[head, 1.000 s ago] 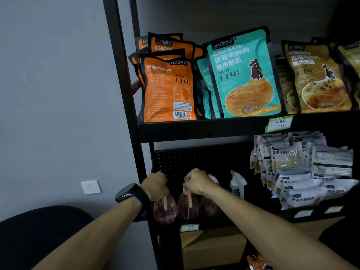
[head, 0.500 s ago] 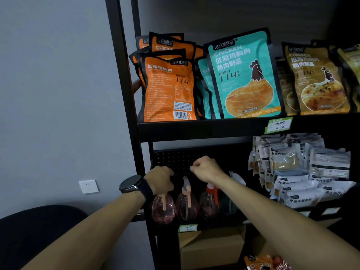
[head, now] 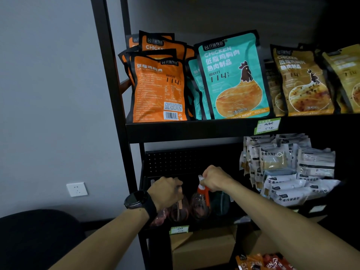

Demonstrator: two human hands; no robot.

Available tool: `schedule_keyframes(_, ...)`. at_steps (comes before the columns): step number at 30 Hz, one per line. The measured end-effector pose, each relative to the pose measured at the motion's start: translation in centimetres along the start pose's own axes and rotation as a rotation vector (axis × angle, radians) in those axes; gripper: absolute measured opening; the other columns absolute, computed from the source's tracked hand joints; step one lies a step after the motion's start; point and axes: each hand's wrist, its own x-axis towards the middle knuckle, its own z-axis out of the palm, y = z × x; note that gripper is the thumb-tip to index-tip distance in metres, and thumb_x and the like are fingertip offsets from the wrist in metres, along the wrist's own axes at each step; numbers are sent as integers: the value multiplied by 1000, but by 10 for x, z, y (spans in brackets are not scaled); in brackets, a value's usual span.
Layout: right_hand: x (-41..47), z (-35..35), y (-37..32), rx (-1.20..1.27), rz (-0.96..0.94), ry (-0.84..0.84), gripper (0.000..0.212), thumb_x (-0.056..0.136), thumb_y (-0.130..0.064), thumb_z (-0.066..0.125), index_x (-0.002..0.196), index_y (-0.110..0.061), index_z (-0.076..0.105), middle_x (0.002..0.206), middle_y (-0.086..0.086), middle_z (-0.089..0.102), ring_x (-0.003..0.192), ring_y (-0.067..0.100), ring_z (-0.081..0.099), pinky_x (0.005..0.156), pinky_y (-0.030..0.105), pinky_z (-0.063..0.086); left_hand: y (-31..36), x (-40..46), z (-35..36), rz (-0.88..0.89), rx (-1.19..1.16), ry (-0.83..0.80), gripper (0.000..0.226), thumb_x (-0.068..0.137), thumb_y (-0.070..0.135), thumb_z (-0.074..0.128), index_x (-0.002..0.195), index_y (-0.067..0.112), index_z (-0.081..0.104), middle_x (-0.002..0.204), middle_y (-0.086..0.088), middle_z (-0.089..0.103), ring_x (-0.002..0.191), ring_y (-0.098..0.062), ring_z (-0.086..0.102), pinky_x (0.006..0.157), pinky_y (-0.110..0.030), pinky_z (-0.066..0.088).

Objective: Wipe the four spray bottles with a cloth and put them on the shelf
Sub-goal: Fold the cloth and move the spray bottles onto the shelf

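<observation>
The bottles (head: 199, 206) stood upright beneath the shelf lip (head: 187, 129); the right hand (head: 215, 178) pinched a red sprayer (head: 203, 190); the left hand (head: 165, 191) gripped another's top; the packets (head: 288, 172) crowded rightward.

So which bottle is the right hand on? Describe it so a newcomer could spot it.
Find the black shelf holding chicken pouches; look at the tier below, left of the white packets. The right hand grips a clear bottle, the only one with a red-and-white sprayer.
</observation>
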Motion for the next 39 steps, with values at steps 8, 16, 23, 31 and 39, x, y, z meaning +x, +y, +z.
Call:
schedule_keyframes(8, 3, -1, 0, 42, -9, -1, 15, 89, -23, 64, 81, -10, 64, 85, 7, 66, 78, 19, 65, 71, 29, 55, 1, -2, -3, 6, -37, 1, 21, 94, 31, 54, 104, 17, 67, 104, -3, 69, 99, -22, 64, 90, -43, 52)
schedule_keyframes(16, 2, -40, 24, 46, -15, 289, 23, 95, -19, 53, 107, -5, 67, 110, 12, 66, 92, 26, 63, 60, 22, 43, -13, -7, -16, -1, -100, 21, 41, 94, 43, 62, 130, 23, 63, 121, -1, 69, 108, -15, 64, 91, -28, 52)
schedule_keyframes(23, 15, -26, 53, -24, 133, 28, 16, 92, -17, 59, 82, -7, 52, 85, 12, 55, 69, 24, 59, 42, 22, 40, -14, -10, -20, -56, -103, 34, 51, 93, 40, 64, 136, 14, 57, 130, -6, 64, 117, -19, 61, 96, -29, 49)
schedule_keyframes(31, 12, -23, 52, 17, 135, 50, 22, 94, -8, 51, 73, -8, 46, 73, 10, 48, 58, 20, 54, 35, 19, 36, -11, -12, -24, -53, -70, 47, 40, 94, 30, 64, 129, 11, 62, 124, -8, 67, 111, -20, 63, 91, -28, 50)
schedule_keyframes(39, -8, -28, 33, -35, 24, 247, 28, 94, -22, 52, 114, -5, 61, 103, 11, 64, 84, 25, 60, 56, 23, 43, -8, -14, -32, -59, -93, 37, 54, 93, 37, 64, 141, 14, 52, 138, -4, 59, 125, -17, 56, 98, -22, 44)
